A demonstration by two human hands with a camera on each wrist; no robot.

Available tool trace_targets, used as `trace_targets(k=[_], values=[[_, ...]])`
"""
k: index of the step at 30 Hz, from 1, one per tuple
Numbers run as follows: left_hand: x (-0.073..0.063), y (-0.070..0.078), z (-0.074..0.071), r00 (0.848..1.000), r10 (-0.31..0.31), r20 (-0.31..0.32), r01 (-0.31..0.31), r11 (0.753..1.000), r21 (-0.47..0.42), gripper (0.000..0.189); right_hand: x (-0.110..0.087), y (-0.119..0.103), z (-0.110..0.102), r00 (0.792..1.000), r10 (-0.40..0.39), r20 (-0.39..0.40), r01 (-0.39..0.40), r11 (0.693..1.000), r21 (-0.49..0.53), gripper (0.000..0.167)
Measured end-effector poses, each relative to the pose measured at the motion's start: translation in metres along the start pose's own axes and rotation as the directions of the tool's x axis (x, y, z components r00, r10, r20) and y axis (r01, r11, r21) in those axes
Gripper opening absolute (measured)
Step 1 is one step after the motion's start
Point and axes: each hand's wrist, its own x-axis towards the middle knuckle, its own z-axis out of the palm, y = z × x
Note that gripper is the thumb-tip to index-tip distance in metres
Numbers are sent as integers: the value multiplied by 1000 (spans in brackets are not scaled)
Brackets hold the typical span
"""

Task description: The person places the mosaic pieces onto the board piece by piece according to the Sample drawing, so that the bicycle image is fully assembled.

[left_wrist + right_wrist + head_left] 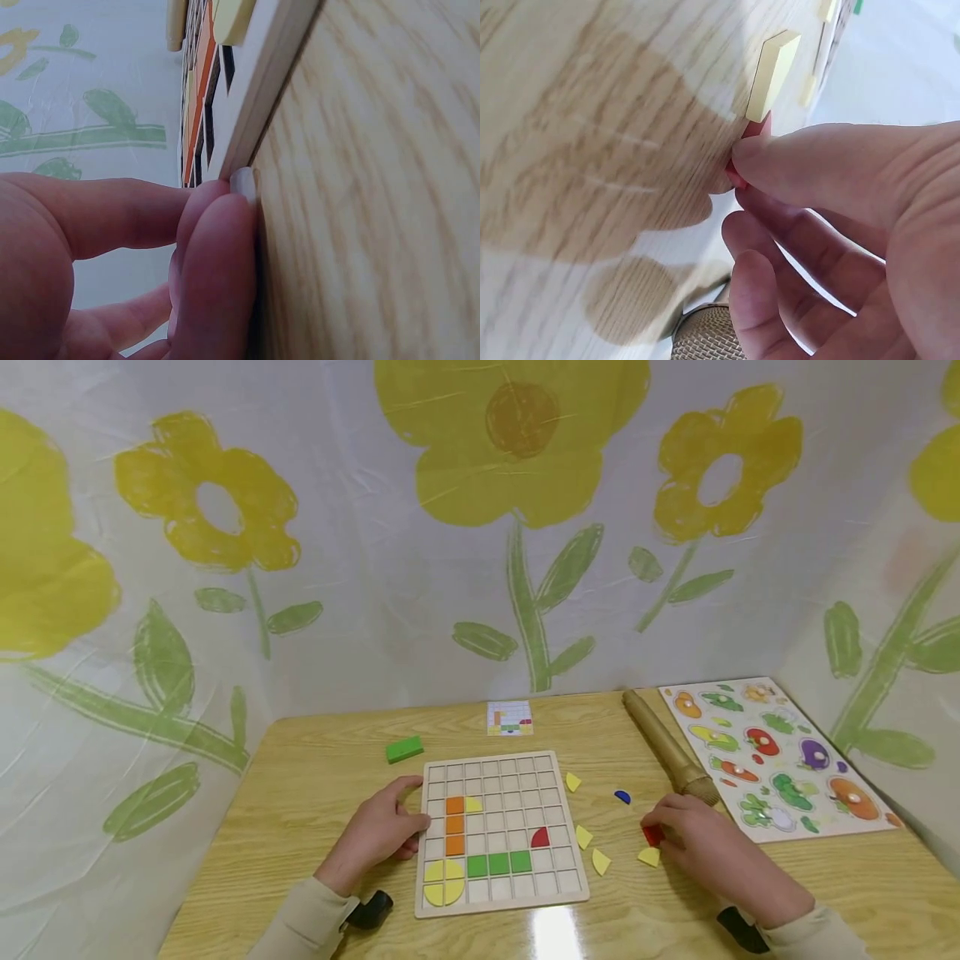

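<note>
R hand (697, 843): thumb & fingers pinch red block (652, 836) at tbl. (337, 752) surface, R of board (521, 818), just beside yellow pc. (648, 857). L hand (381, 828): fingers relaxed, touching board's L edge.

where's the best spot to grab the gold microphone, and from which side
Probably mid-handle on the gold microphone, coming from above and slightly left: the handle is long, slim and lies flat, easy to grip across. The wider mesh head is crowded by the right hand, and the vegetable board flanks the other side.
</note>
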Motion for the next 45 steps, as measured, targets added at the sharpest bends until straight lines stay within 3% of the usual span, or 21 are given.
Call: trace_targets(k=[5,11,19,24,33,45], values=[[0,0,0,1000,4,-1,-4,1000,-1,70,1,1,2,1000,14,4,-14,1000,2,23],[0,1,0,1000,3,-7,-3,1000,8,70,10,-5,0,1000,-23,-3,23,1000,13,22],[0,3,1,1000,-3,-24,3,1000,28,71,35,-30,-2,990,-142,-17,143,987,67,16],[1,4,2,1000,-1,-22,2,1000,30,70,48,-50,3,984,-176,-31,178,979,99,13],[-1,4,2,1000,14,-17,-14,1000,24,71,60,-76,13,984,-170,50,159,971,180,15],[0,0,1,1000,2,-23,-2,1000,17,71,64,-83,29,984,-164,71,152,976,157,16]])
